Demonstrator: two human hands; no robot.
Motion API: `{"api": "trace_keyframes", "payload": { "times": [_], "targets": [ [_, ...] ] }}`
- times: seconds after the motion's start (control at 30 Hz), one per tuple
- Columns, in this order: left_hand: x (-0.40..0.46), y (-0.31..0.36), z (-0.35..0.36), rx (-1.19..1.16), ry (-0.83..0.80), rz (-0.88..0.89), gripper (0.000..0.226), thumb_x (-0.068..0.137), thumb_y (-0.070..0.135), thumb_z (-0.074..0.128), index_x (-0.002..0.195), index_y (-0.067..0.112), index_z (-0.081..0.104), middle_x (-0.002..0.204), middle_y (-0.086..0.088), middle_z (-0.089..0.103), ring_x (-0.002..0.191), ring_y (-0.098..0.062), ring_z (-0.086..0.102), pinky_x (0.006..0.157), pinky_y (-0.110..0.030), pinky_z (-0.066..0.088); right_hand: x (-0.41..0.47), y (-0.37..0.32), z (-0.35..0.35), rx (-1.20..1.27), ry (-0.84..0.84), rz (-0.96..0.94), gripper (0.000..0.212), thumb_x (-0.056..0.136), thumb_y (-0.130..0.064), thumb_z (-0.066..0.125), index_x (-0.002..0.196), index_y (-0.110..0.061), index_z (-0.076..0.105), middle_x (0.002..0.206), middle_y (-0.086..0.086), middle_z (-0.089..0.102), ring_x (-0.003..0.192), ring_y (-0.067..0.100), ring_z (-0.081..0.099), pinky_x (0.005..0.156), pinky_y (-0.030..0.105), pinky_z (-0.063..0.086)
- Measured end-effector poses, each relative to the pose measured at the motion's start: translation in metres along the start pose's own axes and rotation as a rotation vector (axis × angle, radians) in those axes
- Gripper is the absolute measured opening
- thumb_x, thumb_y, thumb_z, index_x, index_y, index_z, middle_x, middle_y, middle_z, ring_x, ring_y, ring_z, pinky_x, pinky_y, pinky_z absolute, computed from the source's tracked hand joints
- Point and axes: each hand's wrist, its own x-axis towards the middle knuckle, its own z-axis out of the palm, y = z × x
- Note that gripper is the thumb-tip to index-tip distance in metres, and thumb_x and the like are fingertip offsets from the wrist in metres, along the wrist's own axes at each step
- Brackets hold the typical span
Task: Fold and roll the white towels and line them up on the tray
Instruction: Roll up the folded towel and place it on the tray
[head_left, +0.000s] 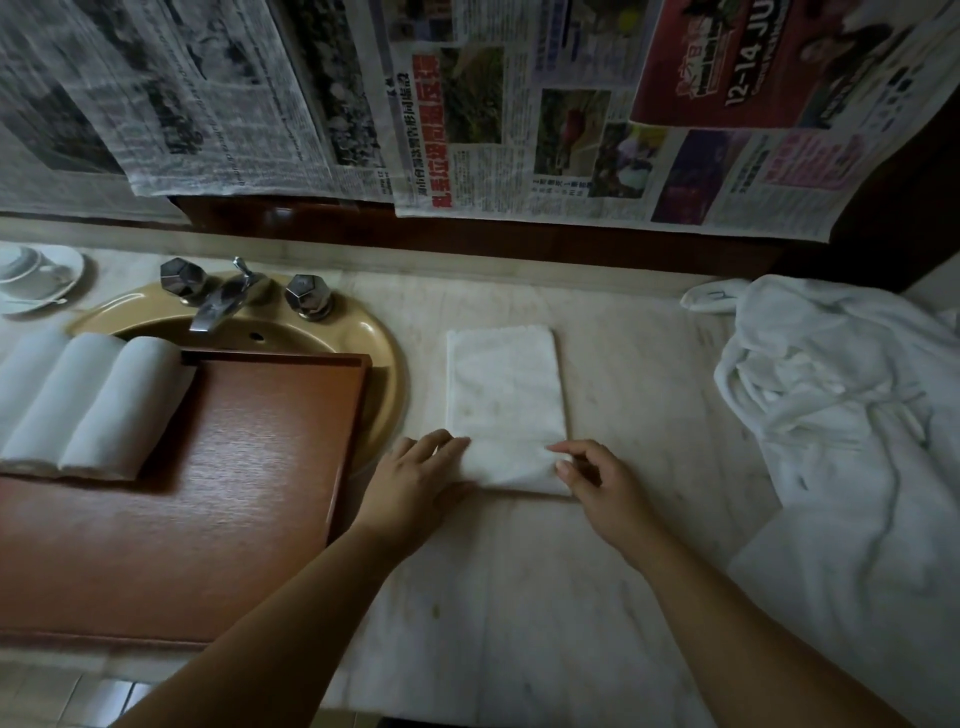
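The near end of the folded towel (506, 410) is pinched by the right hand (597, 483) and pressed by the flatter left hand (415, 478) on the counter (519, 597). Three rolled towels (78, 405) are lined up on the tray (208, 493).

At the upper right of the frame, a red advertisement (727, 67) on the hanging newspaper sheets (519, 130) read "12-14 JU", tilted and cut off by the frame edge. A red Chinese headline (425, 130) ran sideways near the top centre, too blurred to read, as was the smaller print.
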Motion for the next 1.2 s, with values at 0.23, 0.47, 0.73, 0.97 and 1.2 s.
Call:
{"api": "trace_keyframes", "payload": {
  "times": [0.23,0.47,0.73,0.97,1.2],
  "targets": [
    [0.029,-0.001,-0.010,-0.143,-0.260,-0.342,0.076,0.084,0.088,0.041,0.139,0.039,0.062,0.130,0.007,0.059,0.118,-0.024,0.049,0.103,-0.038,0.037,0.021,-0.001,0.004,-0.018,0.052,0.092,0.017,0.102,-0.018,0.064,0.106,-0.031,0.073,0.115,0.004,0.062,0.101,0.009,0.065,0.082,0.015,0.047],
    [0.038,0.002,-0.013,-0.329,-0.256,-0.473,0.064,0.089,0.073,0.062,0.137,0.032,0.066,0.130,0.001,0.062,0.118,-0.023,0.054,0.105,-0.042,0.046,0.035,-0.013,0.001,-0.143,0.103,0.065,0.017,0.097,-0.022,0.071,0.100,-0.038,0.069,0.105,0.005,0.061,0.081,0.010,0.061,0.069,0.019,0.048],
    [0.017,0.024,-0.012,-0.173,-0.044,-0.357,0.041,0.096,0.065,0.057,0.132,0.046,0.062,0.127,0.003,0.060,0.117,-0.023,0.052,0.095,-0.040,0.047,0.019,-0.011,-0.018,-0.506,-0.047,-0.276,0.042,0.087,-0.027,0.083,0.128,-0.025,0.074,0.132,-0.016,0.060,0.096,0.010,0.068,0.093,0.020,0.050],
    [0.011,0.006,-0.003,0.136,-0.032,-0.030,0.062,0.091,0.051,0.071,0.146,0.027,0.056,0.137,0.003,0.053,0.116,-0.031,0.056,0.089,-0.045,0.049,0.025,-0.001,-0.015,-0.576,-0.082,-0.348,0.058,0.082,-0.018,0.087,0.137,-0.018,0.067,0.128,-0.009,0.054,0.086,0.010,0.061,0.091,0.009,0.043],
    [0.047,0.001,-0.010,-0.172,-0.212,-0.271,0.061,0.098,0.068,0.049,0.144,0.030,0.058,0.138,-0.001,0.062,0.119,-0.027,0.057,0.103,-0.041,0.047,0.048,-0.011,-0.013,-0.397,-0.090,-0.047,0.044,0.096,-0.029,0.074,0.138,-0.021,0.065,0.108,0.008,0.057,0.091,0.016,0.059,0.079,0.003,0.037]
  ]
}}
